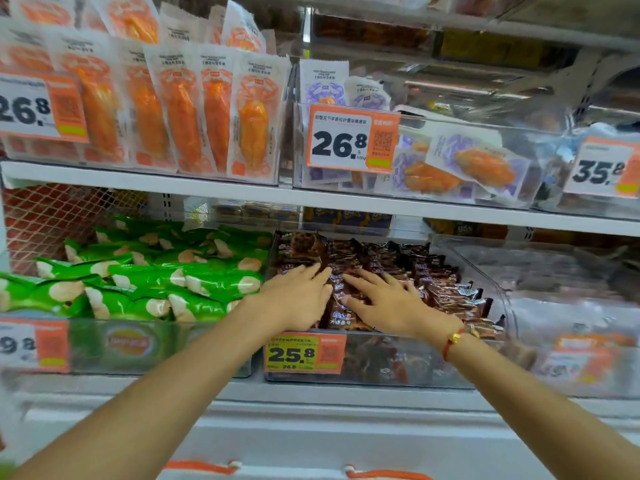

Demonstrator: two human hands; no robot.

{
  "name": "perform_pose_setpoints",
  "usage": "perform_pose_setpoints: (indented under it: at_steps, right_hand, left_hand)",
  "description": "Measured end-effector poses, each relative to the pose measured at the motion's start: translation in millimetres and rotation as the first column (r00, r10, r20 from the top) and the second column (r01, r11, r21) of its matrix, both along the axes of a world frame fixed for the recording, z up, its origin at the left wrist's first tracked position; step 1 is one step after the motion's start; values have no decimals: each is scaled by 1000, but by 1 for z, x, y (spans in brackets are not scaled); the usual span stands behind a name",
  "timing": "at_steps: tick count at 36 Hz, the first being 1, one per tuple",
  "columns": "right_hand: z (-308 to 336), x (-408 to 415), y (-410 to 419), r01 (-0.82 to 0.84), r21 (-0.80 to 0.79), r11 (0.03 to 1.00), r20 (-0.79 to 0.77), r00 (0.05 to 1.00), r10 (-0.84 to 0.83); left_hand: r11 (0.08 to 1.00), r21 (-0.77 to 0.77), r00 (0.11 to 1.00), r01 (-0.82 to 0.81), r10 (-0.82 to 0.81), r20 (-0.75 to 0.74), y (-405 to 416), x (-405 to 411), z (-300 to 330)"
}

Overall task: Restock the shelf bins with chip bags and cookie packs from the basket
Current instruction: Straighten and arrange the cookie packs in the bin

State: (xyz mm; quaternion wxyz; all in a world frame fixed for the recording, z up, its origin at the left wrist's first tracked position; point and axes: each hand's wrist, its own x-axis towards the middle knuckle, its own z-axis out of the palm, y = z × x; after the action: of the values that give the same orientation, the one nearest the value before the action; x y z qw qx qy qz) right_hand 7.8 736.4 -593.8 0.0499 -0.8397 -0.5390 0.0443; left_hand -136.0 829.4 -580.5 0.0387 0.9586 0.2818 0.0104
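Observation:
A clear shelf bin (381, 368) on the lower shelf is piled with brown cookie packs (408, 268). My left hand (298, 296) lies flat on the packs at the bin's front left, fingers straight. Beside it, my right hand (388, 299) presses on the same pile with its fingers spread. Neither hand holds a pack. To the left, a second clear bin (145, 344) holds several green chip bags (156, 275). Of the basket, only the orange handles (204, 467) show at the bottom edge.
The upper shelf carries bins of orange snack packs (180, 109) and purple-printed packs (467, 161). Price tags (304, 353) hang on the bin fronts. A nearly bare clear bin (571, 278) stands right of the cookie bin. The white shelf ledge (311, 410) runs below.

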Motion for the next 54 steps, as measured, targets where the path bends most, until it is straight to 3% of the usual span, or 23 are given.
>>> perform_pose_setpoints:
  at_steps: [3, 7, 12, 15, 18, 20, 21, 24, 26, 29, 34, 38, 41, 47, 49, 51, 54]
  right_hand:
    - [-7, -3, 1, -1, 87, 996, 63, 998, -5]
    - [-6, 2, -4, -52, 97, 994, 106, 994, 42]
    - [-7, 2, 4, -54, 152, 987, 103, 994, 39]
    - [0, 3, 2, -63, 53, 997, 87, 994, 58]
    - [23, 7, -4, -140, -65, 988, -181, 975, 126]
    - [37, 15, -12, -139, 25, 990, -393, 909, 137]
    - [42, 22, -18, -90, 98, 991, -416, 901, 123]
    - [40, 56, -32, 54, 194, 980, -170, 985, -21]
    - [33, 75, -36, 110, 117, 987, -20, 994, -109]
    - [19, 89, -31, 152, 4, 988, 43, 987, -152]
    - [3, 102, -21, 166, -14, 986, 36, 986, -166]
    - [10, 107, -19, 150, -149, 977, -26, 987, -156]
    - [10, 104, -17, 167, -147, 975, -7, 986, -170]
    - [17, 105, -17, 174, -163, 971, -63, 980, -186]
    - [23, 109, -12, 184, -124, 975, -106, 974, -198]
    - [25, 110, -4, 207, 16, 978, -48, 977, -206]
    - [16, 114, 6, 204, 71, 976, -21, 979, -203]
  left_hand:
    - [997, -10, 995, -82, 81, -51, 2, 8, -4]
    - [993, -101, 997, -61, 55, -59, 3, 6, -1]
    - [993, -100, 994, -66, 57, -91, 9, 7, -4]
    - [982, -175, 993, -74, 57, -101, 10, 10, 0]
    - [939, -324, 994, -112, 104, -43, 9, 20, 15]
    - [949, -285, 980, -132, 169, 108, 8, 29, 27]
    - [961, -242, 966, -130, 178, 189, 6, 33, 30]
    - [978, -200, 971, -62, 106, 212, 1, 54, 25]
    - [979, -203, 987, -26, 57, 147, -6, 72, 16]
    - [981, -189, 999, -49, 51, 4, -13, 96, 3]
    - [987, -151, 992, -57, 38, -120, -11, 108, 5]
    - [992, -122, 989, -41, 23, -147, -2, 109, 6]
    - [992, -110, 989, -58, 42, -142, -2, 113, -3]
    - [966, -245, 994, -82, 60, -94, -3, 117, -1]
    - [955, -287, 998, -68, 63, -28, 0, 118, 9]
    - [969, -230, 994, -87, 99, 43, 1, 122, 15]
    - [979, -149, 990, -136, 139, 13, -2, 129, 9]
